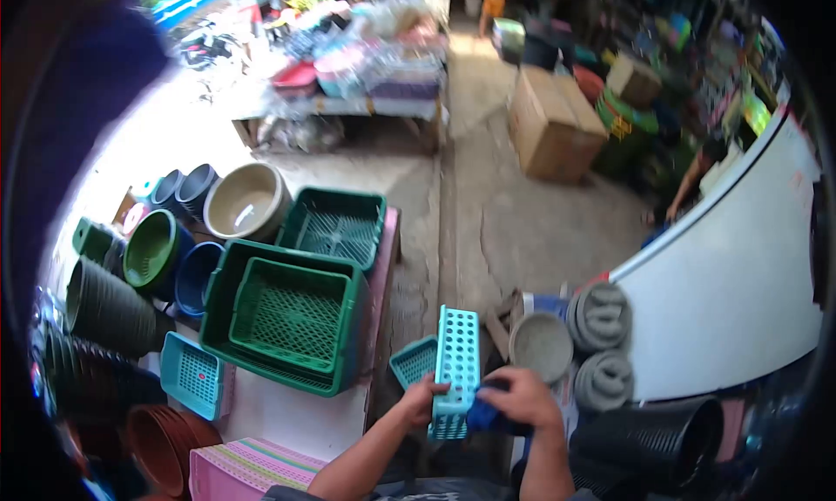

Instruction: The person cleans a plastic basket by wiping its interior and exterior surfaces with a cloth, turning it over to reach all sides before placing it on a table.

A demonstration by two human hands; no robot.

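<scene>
My left hand (420,400) is closed on the near left edge of a turquoise plastic basket (458,348) with rows of round holes. The basket is held tilted in front of me, its long perforated side facing up. At its right side, my right hand (525,398) grips a bunched dark blue cloth (486,417) that appears to touch the basket's near end. Just behind and to the left, a second turquoise basket (411,362) sits lower down, partly covered by the held one.
Green crates (348,375) and a small turquoise basket (187,379) stand on a table at left, beside stacked pots (109,301). A pink striped basket (248,466) is nearer. Grey mortars (601,318) and a white board (723,274) are right. Beyond are a cardboard box (553,122) and a person's arm (688,187).
</scene>
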